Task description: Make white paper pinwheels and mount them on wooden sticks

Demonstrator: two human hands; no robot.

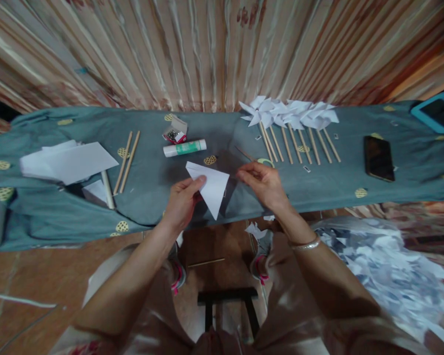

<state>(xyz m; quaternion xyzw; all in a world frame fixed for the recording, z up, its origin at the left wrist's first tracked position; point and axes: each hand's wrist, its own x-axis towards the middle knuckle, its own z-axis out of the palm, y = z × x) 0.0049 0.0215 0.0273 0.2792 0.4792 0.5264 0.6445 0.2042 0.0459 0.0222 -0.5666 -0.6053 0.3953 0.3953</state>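
Note:
My left hand (183,201) pinches a folded piece of white paper (213,186) between thumb and fingers, above the near part of the cloth. The paper has slanted edges and a point hanging down. To its right, my right hand (261,181) is closed with the fingertips together, apart from the paper; whatever they hold is too small to make out. Just beyond that hand lies a pair of scissors with a green handle (265,161), partly hidden by the hand. A glue stick (185,148) rests past the paper, beside a small open box of metal pins (175,132).
Several white paper pinwheels (290,114) on wooden sticks lie in a row at the back right. Two bare sticks (126,162) and stacked paper (74,162) are on the left. A phone (379,158) lies right; a bag of paper scraps (395,276) stands below.

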